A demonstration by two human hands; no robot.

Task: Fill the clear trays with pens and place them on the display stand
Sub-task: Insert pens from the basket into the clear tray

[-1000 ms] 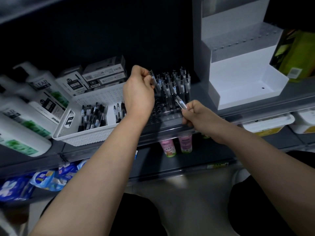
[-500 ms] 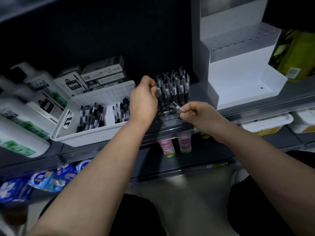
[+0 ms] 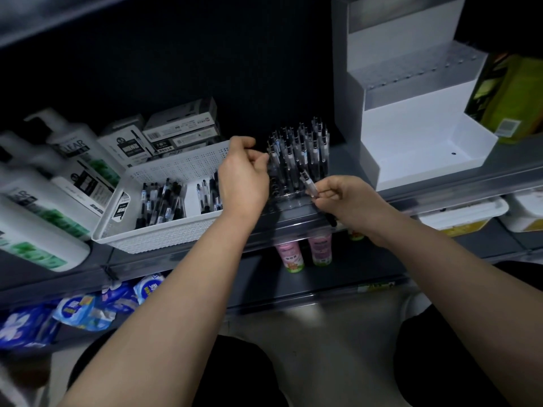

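A clear tray [image 3: 289, 202] with rows of holes sits on the dark shelf, its back rows filled with several upright pens [image 3: 302, 148]. My left hand [image 3: 244, 177] pinches a pen [image 3: 272, 155] standing at the tray's left side. Slightly lower to the right, my right hand [image 3: 349, 202] grips another pen [image 3: 308, 183], tilted over the tray's front rows. A white perforated basket [image 3: 164, 233] of loose pens stands left of the tray. The white stepped display stand [image 3: 411, 118] rises at the right.
Pen boxes [image 3: 182, 127] are stacked behind the basket. White pump bottles [image 3: 58, 183] lie at the far left. A green carton [image 3: 505, 98] stands beside the display stand. Pink bottles [image 3: 305, 251] and blue packets [image 3: 88, 309] fill lower shelves.
My left hand has come down at the tray's left side with its pen. My right hand has stayed over the tray's front rows with its tilted pen.
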